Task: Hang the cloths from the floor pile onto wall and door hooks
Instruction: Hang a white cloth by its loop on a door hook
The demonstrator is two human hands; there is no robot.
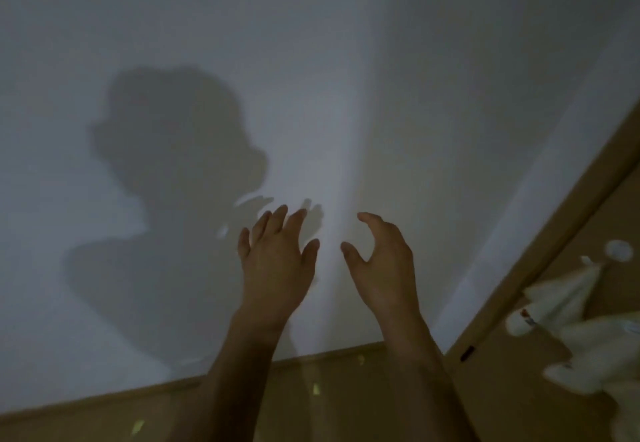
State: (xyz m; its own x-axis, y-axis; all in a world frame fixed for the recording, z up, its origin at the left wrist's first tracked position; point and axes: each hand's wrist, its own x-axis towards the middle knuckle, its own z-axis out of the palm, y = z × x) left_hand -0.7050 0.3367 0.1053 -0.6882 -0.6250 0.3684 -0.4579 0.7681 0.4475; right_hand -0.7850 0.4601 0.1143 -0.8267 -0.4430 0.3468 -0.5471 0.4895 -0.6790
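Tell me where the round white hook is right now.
The round white hook is on the brown door at the head view's right edge, just above a hanging white cloth.

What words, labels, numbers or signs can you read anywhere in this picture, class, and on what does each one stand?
No text can be read here.
White cloths hanging on the brown door: small red and blue marks near one edge, too blurred to read.
Round white hook on the door: no legible marking.
White wall, left hand and right hand: no writing.
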